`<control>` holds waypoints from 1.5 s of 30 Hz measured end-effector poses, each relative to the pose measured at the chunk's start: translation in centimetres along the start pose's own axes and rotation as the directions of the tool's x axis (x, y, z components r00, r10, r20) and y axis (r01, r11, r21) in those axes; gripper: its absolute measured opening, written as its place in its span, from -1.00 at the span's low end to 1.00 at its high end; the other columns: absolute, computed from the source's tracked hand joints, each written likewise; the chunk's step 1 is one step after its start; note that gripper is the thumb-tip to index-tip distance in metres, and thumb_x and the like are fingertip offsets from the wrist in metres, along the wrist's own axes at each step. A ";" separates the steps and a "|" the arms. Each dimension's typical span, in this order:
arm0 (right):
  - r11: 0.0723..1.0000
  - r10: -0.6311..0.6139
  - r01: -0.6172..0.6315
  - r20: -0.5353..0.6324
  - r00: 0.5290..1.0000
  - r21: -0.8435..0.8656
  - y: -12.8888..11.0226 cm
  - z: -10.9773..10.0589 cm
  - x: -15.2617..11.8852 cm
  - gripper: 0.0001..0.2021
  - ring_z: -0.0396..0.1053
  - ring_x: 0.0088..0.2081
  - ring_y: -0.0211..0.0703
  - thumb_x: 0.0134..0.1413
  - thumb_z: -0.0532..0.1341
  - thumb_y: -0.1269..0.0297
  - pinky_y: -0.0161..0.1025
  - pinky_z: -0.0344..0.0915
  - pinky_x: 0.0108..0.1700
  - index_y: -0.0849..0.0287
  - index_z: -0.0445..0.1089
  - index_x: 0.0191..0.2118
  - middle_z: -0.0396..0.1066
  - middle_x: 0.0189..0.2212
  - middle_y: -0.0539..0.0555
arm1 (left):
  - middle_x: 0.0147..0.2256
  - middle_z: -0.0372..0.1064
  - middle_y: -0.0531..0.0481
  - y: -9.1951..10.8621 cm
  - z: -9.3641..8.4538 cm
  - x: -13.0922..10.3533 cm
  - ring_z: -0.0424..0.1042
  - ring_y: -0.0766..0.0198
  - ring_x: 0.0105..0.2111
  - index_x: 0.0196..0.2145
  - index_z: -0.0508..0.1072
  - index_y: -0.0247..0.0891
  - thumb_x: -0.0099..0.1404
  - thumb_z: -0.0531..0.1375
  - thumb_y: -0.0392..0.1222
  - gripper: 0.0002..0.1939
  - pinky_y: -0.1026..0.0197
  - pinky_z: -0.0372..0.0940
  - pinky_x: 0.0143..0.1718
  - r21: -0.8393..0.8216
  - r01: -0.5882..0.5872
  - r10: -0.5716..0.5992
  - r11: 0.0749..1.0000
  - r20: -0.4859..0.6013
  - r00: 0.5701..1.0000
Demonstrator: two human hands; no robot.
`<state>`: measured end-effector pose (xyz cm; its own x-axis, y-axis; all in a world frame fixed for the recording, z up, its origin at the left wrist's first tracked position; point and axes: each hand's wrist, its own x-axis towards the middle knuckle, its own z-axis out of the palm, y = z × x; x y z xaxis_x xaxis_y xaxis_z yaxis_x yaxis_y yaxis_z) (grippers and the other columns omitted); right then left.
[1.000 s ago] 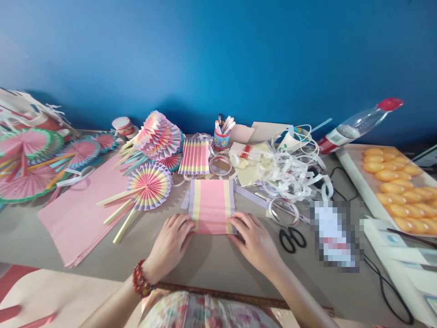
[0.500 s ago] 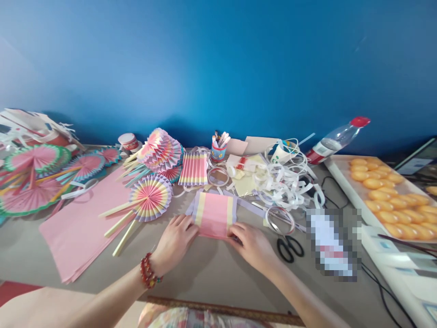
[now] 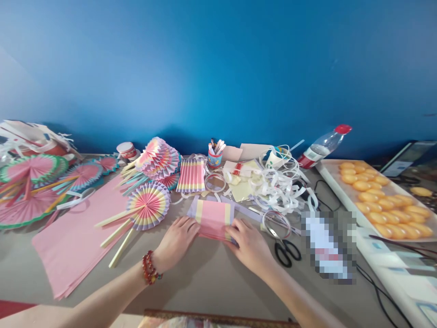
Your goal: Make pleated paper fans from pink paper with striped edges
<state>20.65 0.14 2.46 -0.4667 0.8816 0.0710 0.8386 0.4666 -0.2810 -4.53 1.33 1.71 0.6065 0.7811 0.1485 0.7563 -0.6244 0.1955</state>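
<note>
A sheet of pink paper [image 3: 214, 214] with yellow and lavender bands along its sides lies in front of me, its near edge folded in layers. My left hand [image 3: 179, 241] is closed on the near left corner, fingers over the top. At the near right corner, my right hand [image 3: 248, 243] pinches the folded edge, with the thumb tucked partly out of sight. Just left of the sheet is a round pleated paper fan [image 3: 150, 206] with pale yellow sticks. Behind the sheet stands a pleated striped paper piece [image 3: 191, 175].
Black-handled scissors [image 3: 287, 252] and a tape roll [image 3: 276, 224] lie right of my right hand. Farther back are curled white strips [image 3: 282, 189], a pen cup [image 3: 215, 158] and a tilted bottle [image 3: 322, 146]. Large pink sheets [image 3: 78, 237] lie left; a tray of yellow items [image 3: 329, 175] stands right.
The camera view has shifted slightly, so the table things sit a little lower and farther left. Both hands stay at the paper's near corners, with the right fingers now farther over its edge.
</note>
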 end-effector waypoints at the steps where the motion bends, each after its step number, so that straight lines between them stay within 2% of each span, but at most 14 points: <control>1: 1.000 -0.004 0.004 -0.009 1.000 -0.003 0.0 0.0 -0.1 -0.87 0.37 -0.18 0.00 0.12 0.27 0.34 -0.13 0.34 -0.20 0.11 0.41 -0.18 0.37 -0.23 0.11 | -0.24 0.39 -0.07 0.0 0.0 0.0 0.35 0.13 -0.20 -0.21 0.41 -0.23 0.42 0.03 -0.32 -0.84 0.05 0.26 -0.14 -0.007 -0.009 0.009 1.000 -0.009 1.000; 7: 0.998 -0.034 0.035 -0.018 0.999 0.044 -0.1 0.5 -0.7 -0.89 0.35 -0.13 -0.03 0.15 0.23 0.40 -0.11 0.32 -0.13 0.12 0.38 -0.19 0.37 -0.12 0.10 | -0.28 0.36 -0.05 0.1 -0.3 -0.2 0.31 0.16 -0.23 -0.30 0.42 -0.24 0.39 0.06 -0.35 -0.83 0.08 0.24 -0.13 -0.020 -0.077 0.077 0.997 -0.009 0.997; 13: 0.996 -0.010 0.014 -0.047 0.999 0.090 0.2 0.8 -1.0 -0.90 0.39 -0.20 -0.09 0.22 0.16 0.42 -0.17 0.29 -0.16 0.13 0.41 -0.28 0.41 -0.18 0.08 | 0.01 0.31 -0.12 -0.1 0.3 -0.7 0.28 0.08 -0.04 -0.27 0.42 -0.24 0.41 0.03 -0.32 -0.83 0.01 0.23 -0.03 -0.022 -0.033 0.032 0.999 -0.041 0.999; 18: 0.990 0.023 -0.014 -0.067 0.997 0.138 0.6 1.2 -0.5 -0.86 0.42 -0.26 -0.10 0.25 0.12 0.42 -0.21 0.29 -0.22 0.12 0.42 -0.24 0.44 -0.25 0.07 | -0.18 0.41 -0.07 -0.2 0.8 0.0 0.34 0.14 -0.15 -0.20 0.39 -0.23 0.42 0.02 -0.32 -0.85 0.04 0.25 -0.06 -0.073 0.002 -0.003 0.997 -0.012 1.000; 23: 0.991 0.065 -0.057 -0.059 0.996 0.124 1.2 1.7 0.1 -0.81 0.43 -0.21 -0.05 0.19 0.18 0.45 -0.17 0.33 -0.18 0.16 0.38 -0.08 0.41 -0.11 0.14 | -0.18 0.38 -0.08 -0.4 0.9 0.9 0.36 0.13 -0.18 -0.17 0.38 -0.26 0.42 0.02 -0.34 -0.85 0.06 0.27 -0.12 -0.089 0.038 -0.038 0.995 0.001 0.999; 26: 0.995 0.067 -0.065 -0.025 0.997 0.081 1.3 1.3 0.6 -0.82 0.43 -0.22 -0.04 0.18 0.20 0.45 -0.16 0.34 -0.19 0.15 0.41 -0.11 0.42 -0.15 0.13 | -0.11 0.34 -0.11 -0.6 0.7 1.4 0.36 0.14 -0.16 -0.10 0.36 -0.26 0.42 0.01 -0.35 -0.81 0.07 0.27 -0.11 -0.091 0.053 -0.054 0.994 -0.008 0.999; 29: 0.998 0.044 -0.043 -0.020 0.999 0.049 1.3 0.9 1.2 -0.89 0.41 -0.20 -0.03 0.17 0.22 0.45 -0.17 0.32 -0.19 0.14 0.44 -0.21 0.43 -0.24 0.10 | -0.16 0.36 -0.08 -0.7 0.4 1.9 0.33 0.10 -0.15 -0.12 0.39 -0.22 0.41 0.03 -0.33 -0.82 0.05 0.26 -0.13 -0.032 0.027 -0.027 0.999 0.004 1.000; 34: 0.999 -0.013 0.017 -0.120 0.993 0.031 1.5 0.7 1.5 -0.90 0.36 -0.19 -0.06 0.19 0.18 0.47 -0.20 0.27 -0.18 0.16 0.42 -0.29 0.42 -0.28 0.09 | -0.28 0.37 -0.06 -0.5 0.2 2.5 0.28 0.10 -0.20 -0.31 0.41 -0.26 0.40 0.06 -0.31 -0.85 0.04 0.24 -0.15 0.033 -0.029 0.029 0.999 -0.016 0.999; 37: 0.999 -0.024 0.029 -0.192 0.981 0.025 1.4 0.4 0.9 -0.87 0.35 -0.25 -0.09 0.23 0.14 0.44 -0.21 0.24 -0.22 0.15 0.40 -0.31 0.41 -0.33 0.06 | -0.27 0.37 -0.07 -0.5 -0.2 2.4 0.28 0.11 -0.18 -0.28 0.41 -0.27 0.40 0.04 -0.33 -0.84 0.03 0.22 -0.09 0.013 -0.070 0.071 0.997 -0.091 0.993; 41: 0.997 -0.072 0.079 -0.271 0.960 0.015 0.8 -0.6 -1.0 -0.82 0.34 -0.29 -0.11 0.28 0.09 0.43 -0.21 0.20 -0.22 0.14 0.39 -0.33 0.41 -0.38 0.05 | -0.23 0.40 -0.07 -0.2 -1.1 1.5 0.29 0.14 -0.17 -0.20 0.42 -0.27 0.41 0.01 -0.36 -0.81 0.02 0.20 -0.02 -0.001 -0.168 0.163 0.986 -0.219 0.962; 45: 0.993 -0.100 0.113 -0.322 0.942 0.023 0.0 -1.0 -3.8 -0.83 0.34 -0.25 -0.11 0.30 0.08 0.43 -0.19 0.19 -0.18 0.15 0.39 -0.28 0.44 -0.33 0.07 | -0.24 0.42 -0.06 0.6 -1.7 -0.1 0.31 0.16 -0.21 -0.17 0.42 -0.27 0.39 0.04 -0.37 -0.83 0.05 0.22 -0.06 -0.036 -0.198 0.186 0.979 -0.218 0.958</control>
<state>22.67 -3.14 3.14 -0.4328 0.8065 0.4029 0.7737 0.5616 -0.2931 -4.57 0.84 3.45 0.6684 0.6335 0.3897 0.6117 -0.7663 0.1965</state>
